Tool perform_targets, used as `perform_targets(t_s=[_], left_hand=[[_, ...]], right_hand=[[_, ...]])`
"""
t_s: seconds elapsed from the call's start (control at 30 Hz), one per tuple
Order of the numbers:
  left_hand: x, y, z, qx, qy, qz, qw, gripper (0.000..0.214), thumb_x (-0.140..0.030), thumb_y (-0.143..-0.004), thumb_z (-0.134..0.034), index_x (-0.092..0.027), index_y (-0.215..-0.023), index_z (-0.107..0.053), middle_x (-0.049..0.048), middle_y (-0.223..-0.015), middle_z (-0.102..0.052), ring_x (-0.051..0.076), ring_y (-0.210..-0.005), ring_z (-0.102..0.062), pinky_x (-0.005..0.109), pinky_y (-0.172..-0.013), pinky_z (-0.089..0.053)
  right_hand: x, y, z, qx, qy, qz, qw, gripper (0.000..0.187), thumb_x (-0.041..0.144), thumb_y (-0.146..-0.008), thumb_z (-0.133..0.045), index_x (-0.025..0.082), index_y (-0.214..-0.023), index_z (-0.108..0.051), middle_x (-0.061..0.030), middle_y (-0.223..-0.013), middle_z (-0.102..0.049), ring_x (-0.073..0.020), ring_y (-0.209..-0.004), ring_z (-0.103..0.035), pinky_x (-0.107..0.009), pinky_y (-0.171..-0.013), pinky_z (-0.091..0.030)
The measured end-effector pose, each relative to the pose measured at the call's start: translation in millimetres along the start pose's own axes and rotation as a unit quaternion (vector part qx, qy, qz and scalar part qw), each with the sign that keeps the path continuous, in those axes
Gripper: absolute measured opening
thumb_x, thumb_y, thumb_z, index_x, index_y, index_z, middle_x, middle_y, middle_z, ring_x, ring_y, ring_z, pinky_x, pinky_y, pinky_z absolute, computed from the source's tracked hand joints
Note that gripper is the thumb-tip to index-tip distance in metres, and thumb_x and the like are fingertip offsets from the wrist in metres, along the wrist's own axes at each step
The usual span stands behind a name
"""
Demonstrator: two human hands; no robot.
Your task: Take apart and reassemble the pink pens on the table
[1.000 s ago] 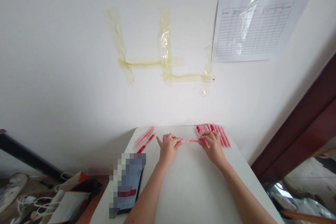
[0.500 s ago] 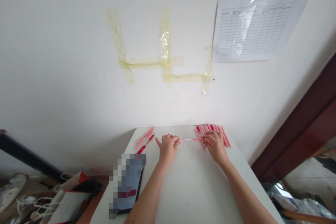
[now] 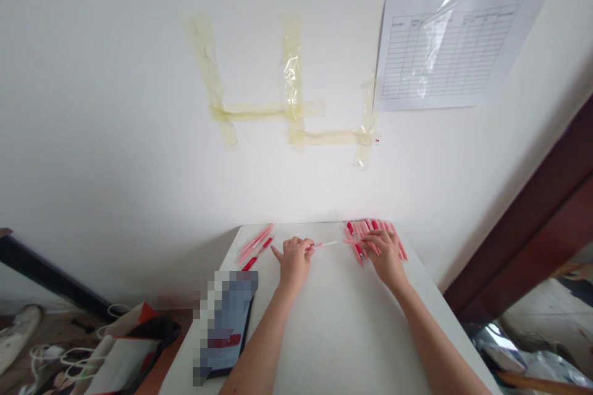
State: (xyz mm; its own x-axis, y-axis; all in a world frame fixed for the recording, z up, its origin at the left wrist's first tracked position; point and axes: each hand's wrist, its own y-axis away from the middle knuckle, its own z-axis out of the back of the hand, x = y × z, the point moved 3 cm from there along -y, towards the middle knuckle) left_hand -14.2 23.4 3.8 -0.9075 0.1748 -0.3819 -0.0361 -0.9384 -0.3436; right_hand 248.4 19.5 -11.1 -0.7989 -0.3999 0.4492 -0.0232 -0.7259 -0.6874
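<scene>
Just a left grip [image 3: 294, 261] pinched on a pen [image 3: 330, 244] (pink, slender).

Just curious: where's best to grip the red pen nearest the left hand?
Pinch the red pen around its middle, coming down from above on its side toward the left hand. It lies flat and slanted on the white table, slim and straight, and the pink pens sit close along its other side.
</scene>
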Motion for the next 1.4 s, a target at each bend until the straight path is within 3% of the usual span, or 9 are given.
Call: perform_targets(t_s=[0.43,0.83,1.4], left_hand=[[1,0,1.5,0.005,-0.005,0.018,1.000,0.017,-0.028,-0.090,-0.056,-0.030,-0.102,-0.067,0.0045,-0.102,-0.064,0.027,-0.110,-0.049,0.076,-0.105,-0.008],[8,1,0.7,0.013,-0.097,0.058,0.993,0.017,-0.030,-0.088,-0.055,-0.028,-0.099,-0.068,0.0058,-0.099,-0.067,0.028,-0.106,-0.050,0.074,-0.105,-0.006],[7,1,1.8,0.020,-0.117,0.071,0.990,0.021,-0.025,-0.088,-0.052,-0.027,-0.105,-0.065,0.0069,-0.099,-0.065,0.028,-0.106,-0.049,0.077,-0.103,-0.003]], right_hand=[[-1,0,1,-0.008,-0.016,-0.029,0.999,0.031,0.049,-0.091,-0.052,0.025,-0.095,-0.071,-0.0088,-0.106,-0.064,-0.0291,-0.108,-0.047,-0.049,-0.092,-0.042],[18,11,-16,0.001,0.087,0.013,0.996,0.023,0.041,-0.091,-0.054,0.028,-0.094,-0.072,-0.0081,-0.101,-0.064,-0.0295,-0.106,-0.048,-0.051,-0.093,-0.038],[28,18,-26,0.047,0.134,0.006,0.990,0.031,0.046,-0.084,-0.062,0.023,-0.064,-0.060,-0.0080,-0.100,-0.061,-0.0321,-0.107,-0.048,-0.058,-0.095,-0.037]])
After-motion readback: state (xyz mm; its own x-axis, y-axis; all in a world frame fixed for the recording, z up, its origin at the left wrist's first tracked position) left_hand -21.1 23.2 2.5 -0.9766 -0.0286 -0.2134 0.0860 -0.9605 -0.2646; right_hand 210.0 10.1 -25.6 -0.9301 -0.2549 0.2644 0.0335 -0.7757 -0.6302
